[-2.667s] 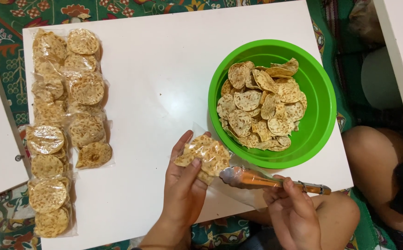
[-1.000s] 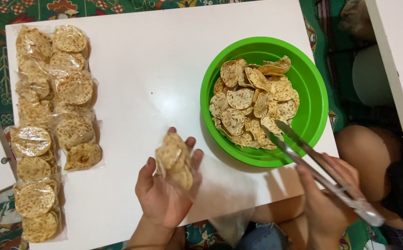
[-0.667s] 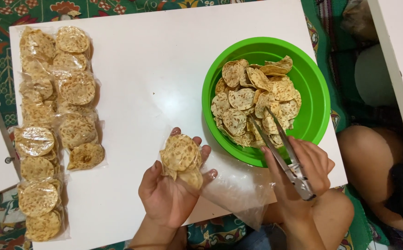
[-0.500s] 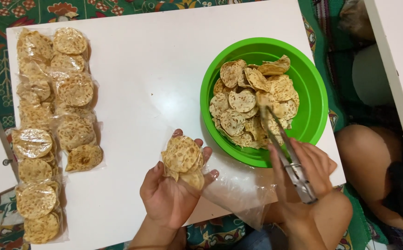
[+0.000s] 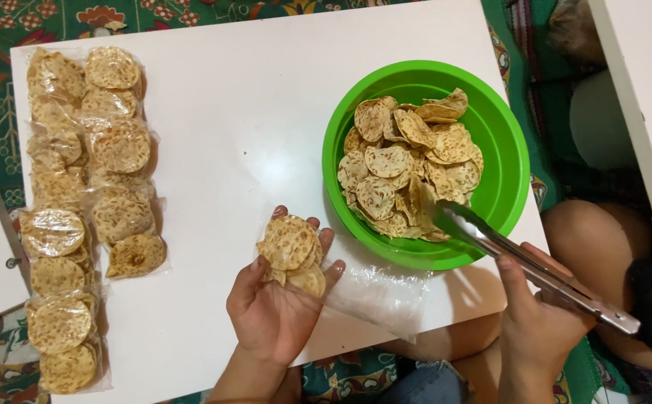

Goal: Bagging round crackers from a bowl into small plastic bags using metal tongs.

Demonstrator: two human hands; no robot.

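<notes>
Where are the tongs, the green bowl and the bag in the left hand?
tongs (image 5: 520,262), head view, mid-arm of the metal shaft.
green bowl (image 5: 509,161), head view, bare inner wall on its right.
bag (image 5: 290,243), head view, top cracker inside the clear plastic.

A single head-worn view is given, looking almost straight down from above and close over the white worktop (image 5: 266,105). The person's side lies along the bottom edge; patterned cloth (image 5: 191,11) is seen past the far edge.
</notes>
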